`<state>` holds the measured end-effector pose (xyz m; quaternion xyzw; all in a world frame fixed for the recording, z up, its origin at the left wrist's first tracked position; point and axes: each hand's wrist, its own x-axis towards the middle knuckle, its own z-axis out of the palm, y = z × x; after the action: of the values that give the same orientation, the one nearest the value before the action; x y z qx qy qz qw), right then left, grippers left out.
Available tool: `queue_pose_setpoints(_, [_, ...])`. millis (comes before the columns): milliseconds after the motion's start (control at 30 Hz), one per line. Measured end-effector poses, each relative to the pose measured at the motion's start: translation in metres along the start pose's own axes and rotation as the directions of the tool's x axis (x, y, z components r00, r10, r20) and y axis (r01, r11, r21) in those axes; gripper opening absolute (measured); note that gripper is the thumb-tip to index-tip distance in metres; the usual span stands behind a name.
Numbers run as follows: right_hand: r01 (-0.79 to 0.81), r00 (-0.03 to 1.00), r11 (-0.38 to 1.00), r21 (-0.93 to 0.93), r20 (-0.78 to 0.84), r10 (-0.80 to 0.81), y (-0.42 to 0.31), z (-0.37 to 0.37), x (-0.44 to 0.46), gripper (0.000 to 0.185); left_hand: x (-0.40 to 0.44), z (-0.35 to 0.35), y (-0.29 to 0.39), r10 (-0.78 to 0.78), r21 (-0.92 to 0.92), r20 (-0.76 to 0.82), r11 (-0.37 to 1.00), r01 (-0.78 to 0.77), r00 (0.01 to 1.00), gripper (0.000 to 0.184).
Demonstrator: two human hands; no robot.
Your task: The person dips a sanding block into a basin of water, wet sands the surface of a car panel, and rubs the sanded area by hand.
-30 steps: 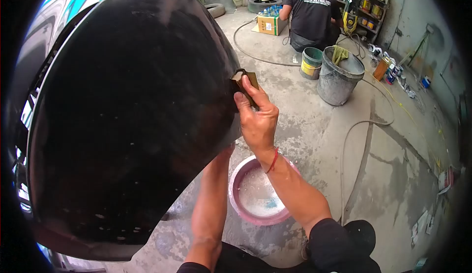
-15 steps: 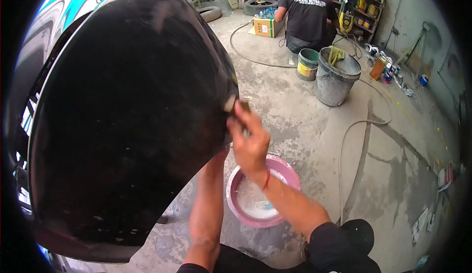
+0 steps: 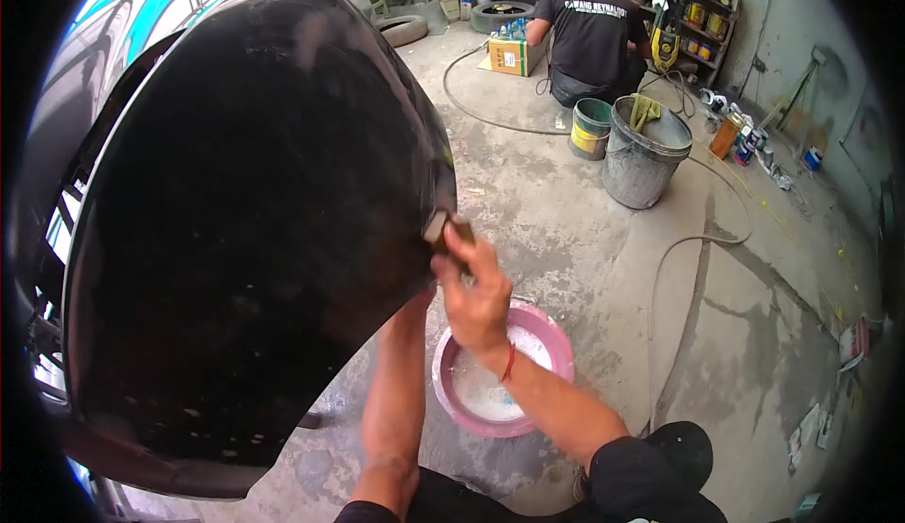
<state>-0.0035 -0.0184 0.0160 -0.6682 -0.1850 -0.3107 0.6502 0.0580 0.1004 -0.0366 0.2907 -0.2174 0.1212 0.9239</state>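
Note:
A large black curved car body panel point(image 3: 236, 240) fills the left half of the head view, with pale marks near its lower end. My right hand point(image 3: 479, 299) is closed around a small brown-and-grey piece of sandpaper point(image 3: 437, 228), which looks folded or wrapped on a block. The sandpaper is against the panel's right edge. My left hand point(image 3: 427, 299) reaches up behind the panel's lower right edge; its fingers are hidden there. Below my right hand, a pink basin point(image 3: 563, 358) of cloudy, whitish water sits on the floor.
A large grey bucket point(image 3: 644, 170) with a yellowish cloth stands beside a smaller green bucket point(image 3: 589, 132). Behind them another person point(image 3: 594, 38) crouches near a cardboard box point(image 3: 510, 57) of bottles. A hose point(image 3: 671, 269) winds across the floor. Shelves of cans point(image 3: 702, 19) stand at the back.
My right hand has slid a little downward along the panel's right edge with the sandpaper. The left forearm stays nearly in place. The view has shifted slightly.

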Motion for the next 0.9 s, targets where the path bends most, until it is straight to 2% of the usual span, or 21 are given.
queue_pose_setpoints(33, [-0.001,1.0,1.0,-0.007,-0.001,0.001,0.0,0.0,0.003,0.038,-0.003,-0.008,-0.001,-0.055,-0.052,0.049,0.997,0.057,0.997,0.052])
queue_pose_setpoints(100, [0.06,0.997,0.998,0.018,-0.053,-0.059,0.002,0.003,0.02,0.037,0.0,-0.007,-0.006,-0.098,-0.012,0.059,0.995,0.099,0.993,0.052])
queue_pose_setpoints(167, [0.021,1.0,0.991,0.135,-0.015,-0.019,-0.006,0.008,0.06,0.033,-0.004,0.018,-0.004,0.042,0.12,-0.089,0.992,-0.031,0.995,0.053])
queue_pose_setpoints(233, [0.005,1.0,0.999,0.047,-0.002,-0.005,-0.011,0.003,0.042,0.034,0.002,0.023,0.001,0.046,0.127,-0.074,0.991,-0.036,0.996,0.053])
queue_pose_setpoints(300, [0.091,0.996,0.995,-0.043,-0.008,-0.091,0.005,0.0,-0.006,0.036,0.009,0.025,-0.002,0.056,0.117,-0.052,0.992,-0.05,0.997,0.053])
queue_pose_setpoints(333, [0.064,0.998,0.997,0.035,-0.013,-0.063,0.004,0.002,-0.013,0.038,0.009,0.024,-0.005,0.054,0.113,-0.049,0.992,-0.048,0.997,0.053])
queue_pose_setpoints(433, [0.095,0.995,0.994,-0.048,-0.035,-0.096,-0.001,0.006,0.035,0.039,0.001,0.019,-0.009,0.048,0.114,-0.06,0.993,-0.041,0.997,0.053])
queue_pose_setpoints(467, [-0.011,1.0,1.0,0.027,-0.004,0.011,-0.012,0.006,0.055,0.037,-0.002,0.018,-0.006,0.049,0.121,-0.066,0.992,-0.04,0.997,0.053])
queue_pose_setpoints(567, [0.017,1.0,0.999,0.034,-0.017,-0.016,-0.007,0.002,0.023,0.039,0.006,0.021,-0.003,0.062,0.124,-0.04,0.991,-0.057,0.997,0.053])
queue_pose_setpoints(633, [0.052,0.998,0.998,-0.035,-0.033,-0.054,0.003,0.001,0.001,0.041,0.009,0.02,-0.006,0.071,0.114,-0.027,0.991,-0.067,0.997,0.054])
queue_pose_setpoints(700, [0.068,0.996,0.997,-0.03,-0.058,-0.069,0.002,0.004,0.013,0.038,0.005,0.016,-0.008,0.069,0.117,-0.031,0.991,-0.065,0.997,0.054])
queue_pose_setpoints(800, [-0.009,1.0,1.0,-0.013,-0.015,0.008,-0.002,0.002,0.036,0.037,-0.003,0.006,-0.004,0.079,0.131,-0.044,0.989,-0.072,0.996,0.054])
queue_pose_setpoints(833, [-0.05,0.999,0.999,0.004,-0.003,0.05,-0.004,0.001,0.038,0.037,-0.002,0.002,-0.005,0.038,0.056,-0.031,0.998,-0.036,0.999,0.054])
queue_pose_setpoints(900, [0.004,1.0,1.0,-0.019,0.005,-0.004,0.006,-0.003,0.016,0.036,0.002,-0.007,-0.01,0.009,-0.032,-0.004,0.999,-0.009,1.0,0.054])
